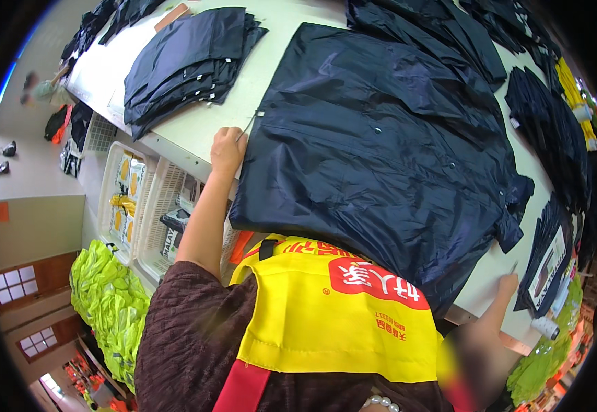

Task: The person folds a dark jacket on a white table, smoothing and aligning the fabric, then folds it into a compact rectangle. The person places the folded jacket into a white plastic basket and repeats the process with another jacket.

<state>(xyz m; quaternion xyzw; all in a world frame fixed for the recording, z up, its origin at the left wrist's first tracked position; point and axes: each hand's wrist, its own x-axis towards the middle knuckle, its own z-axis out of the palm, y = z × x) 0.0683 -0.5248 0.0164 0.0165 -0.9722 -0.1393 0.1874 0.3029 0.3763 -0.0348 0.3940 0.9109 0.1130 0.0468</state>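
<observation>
A large dark navy jacket of shiny, thin fabric lies spread on the white table, with small round snaps showing. At its left edge my left hand is closed round a thin, pointed metal tool, whose exact kind I cannot make out. The tool's tip comes up to a small white tag on the jacket's edge. My right hand is over the table's right side, apart from the jacket, its fingers closed. A thin, light tip sticks up from it; what it belongs to is unclear.
Folded navy garments are stacked at the far left, more at the right. White baskets with packaged goods stand below the left edge, beside a lime-green heap. A thread spool stands near the right corner.
</observation>
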